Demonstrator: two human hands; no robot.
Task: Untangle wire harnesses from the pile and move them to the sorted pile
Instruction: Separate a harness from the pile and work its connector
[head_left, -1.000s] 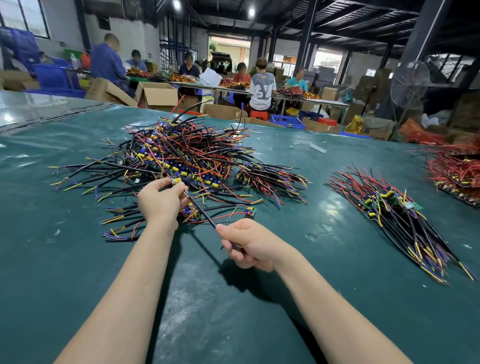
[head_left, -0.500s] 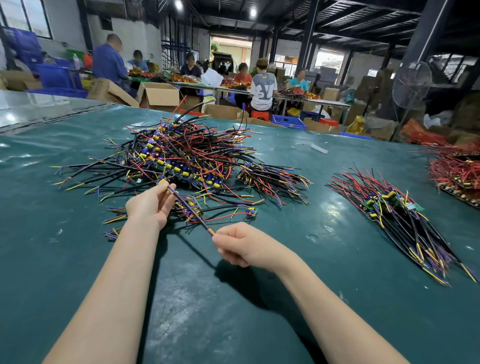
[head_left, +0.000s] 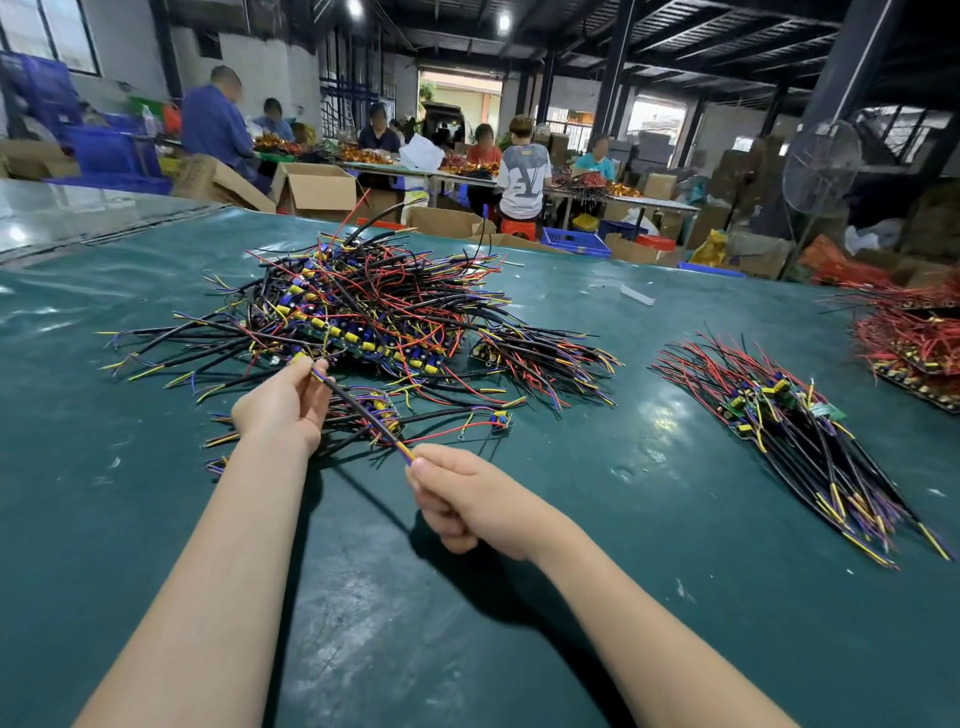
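A tangled pile of wire harnesses (head_left: 363, 306), black, red, yellow and blue with small circuit boards, lies on the green table (head_left: 571, 597) ahead of me. A tidy sorted pile (head_left: 795, 436) lies to the right, its wires fanned toward me. Between my hands runs one black harness wire (head_left: 358, 410), stretched taut. My left hand (head_left: 283, 408) pinches its far end at the near edge of the tangled pile. My right hand (head_left: 462, 493) grips its near end, where yellow and blue tips show.
A few loose harnesses (head_left: 447, 421) lie just in front of the tangle. A red-wired stack (head_left: 914, 343) sits at the far right edge. Beyond the table stand cardboard boxes (head_left: 317, 189), blue crates, a floor fan (head_left: 821, 166) and several seated people at other tables.
My left hand has slid left and back toward the pile's edge. My right hand's grip has slid to the wire's near tip, so more of the wire shows between my hands.
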